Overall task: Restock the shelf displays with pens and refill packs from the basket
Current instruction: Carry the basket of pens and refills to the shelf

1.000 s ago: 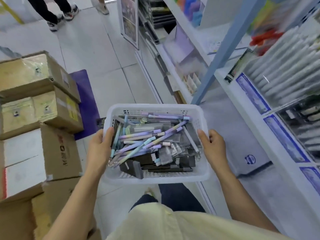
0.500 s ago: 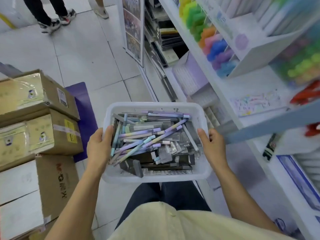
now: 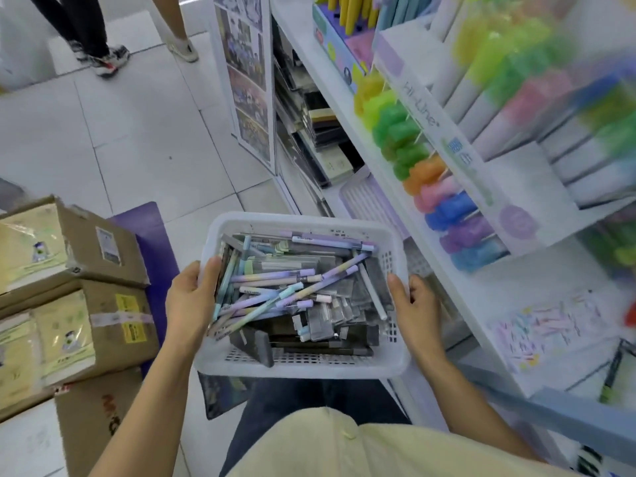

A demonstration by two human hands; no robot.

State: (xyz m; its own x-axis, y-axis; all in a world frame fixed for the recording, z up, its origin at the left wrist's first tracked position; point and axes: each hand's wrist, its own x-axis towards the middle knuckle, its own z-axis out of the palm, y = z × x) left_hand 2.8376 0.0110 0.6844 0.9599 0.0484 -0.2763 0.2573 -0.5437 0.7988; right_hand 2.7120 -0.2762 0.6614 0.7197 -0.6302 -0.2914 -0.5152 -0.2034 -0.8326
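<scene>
A white plastic basket (image 3: 309, 364) hangs in front of me at waist height. Inside lie several pastel pens (image 3: 275, 275) over dark clear-wrapped refill packs (image 3: 330, 309). My left hand (image 3: 192, 297) grips the basket's left rim with the thumb hooked inside. On the opposite rim my right hand (image 3: 414, 304) holds on, thumb over the edge. To the right stands the white shelf (image 3: 481, 297) with a display box (image 3: 457, 139) of pens and a row of coloured highlighter caps (image 3: 430, 187).
Stacked cardboard boxes (image 3: 86, 297) stand on the floor at the left beside a purple mat (image 3: 155, 256). Two people's legs (image 3: 99, 32) are at the far end of the tiled aisle. Lower shelves hold dark notebooks (image 3: 320, 132).
The view has swung up along the shelf, from the white pen rows to the highlighter display. Both hands keep the same hold on the basket.
</scene>
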